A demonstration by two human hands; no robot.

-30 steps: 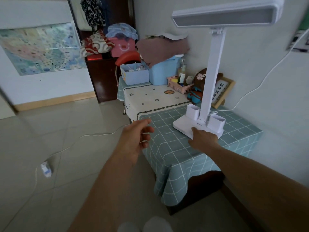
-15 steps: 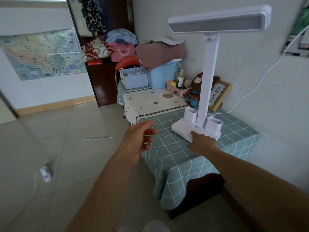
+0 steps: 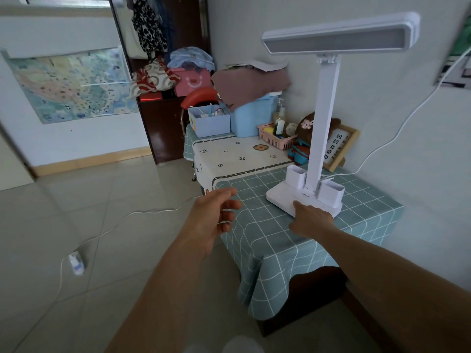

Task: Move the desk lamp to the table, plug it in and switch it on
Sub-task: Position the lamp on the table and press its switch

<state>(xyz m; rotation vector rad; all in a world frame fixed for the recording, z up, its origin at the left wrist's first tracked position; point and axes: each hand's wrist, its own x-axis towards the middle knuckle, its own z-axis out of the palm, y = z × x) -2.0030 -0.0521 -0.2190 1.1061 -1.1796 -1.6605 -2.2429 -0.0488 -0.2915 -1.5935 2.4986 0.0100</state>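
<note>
A white desk lamp (image 3: 321,118) stands upright on the table with the teal checked cloth (image 3: 285,240). Its light bar is dark, and two small cups sit on its base (image 3: 283,197). My right hand (image 3: 309,220) grips the front edge of the base, thumb on top. My left hand (image 3: 211,220) hovers just off the table's left edge. Its fingers are loosely curled around a thin white cord (image 3: 153,212) that trails to the floor. Another white cable (image 3: 397,133) runs from behind the base up the wall to the right.
A white power strip (image 3: 76,263) lies on the tiled floor at the left. At the back of the table stand blue boxes (image 3: 251,115), a pink basket (image 3: 276,140), a plush toy (image 3: 303,138) and a framed sign (image 3: 339,146). A dark cabinet (image 3: 163,126) stands behind.
Both hands stay almost where they were. The left hand has edged slightly toward the table edge. The lamp has not moved on the cloth; only the view has shifted.
</note>
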